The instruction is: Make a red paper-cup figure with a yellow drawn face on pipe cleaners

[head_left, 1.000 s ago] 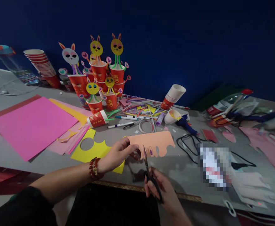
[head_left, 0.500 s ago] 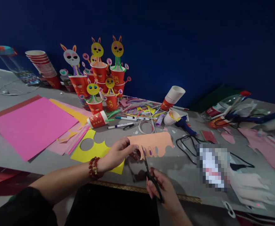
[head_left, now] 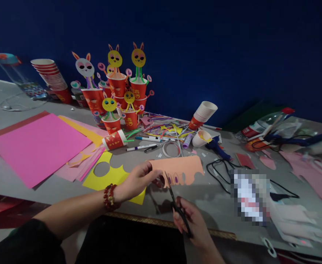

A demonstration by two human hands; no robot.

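My left hand pinches the left end of a peach sheet of paper with a ragged, cut lower edge. Small ovals with purple centres are drawn along that edge. In my right hand is a pair of black-handled scissors, its blades pointing up and meeting the paper beside the ovals. The fingers of my right hand are wrapped round the handles. Under my left wrist lies a yellow sheet with round cut-outs.
Red paper cups with paper rabbit figures stand at the back left. Pink sheets lie at left. Markers, a tape roll, a cup of scraps and a blue glue gun with a black cord lie beyond my hands.
The peach paper and the scissors have shifted very slightly downward in view. The scissors remain at the paper's lower edge, and both hands keep their hold.
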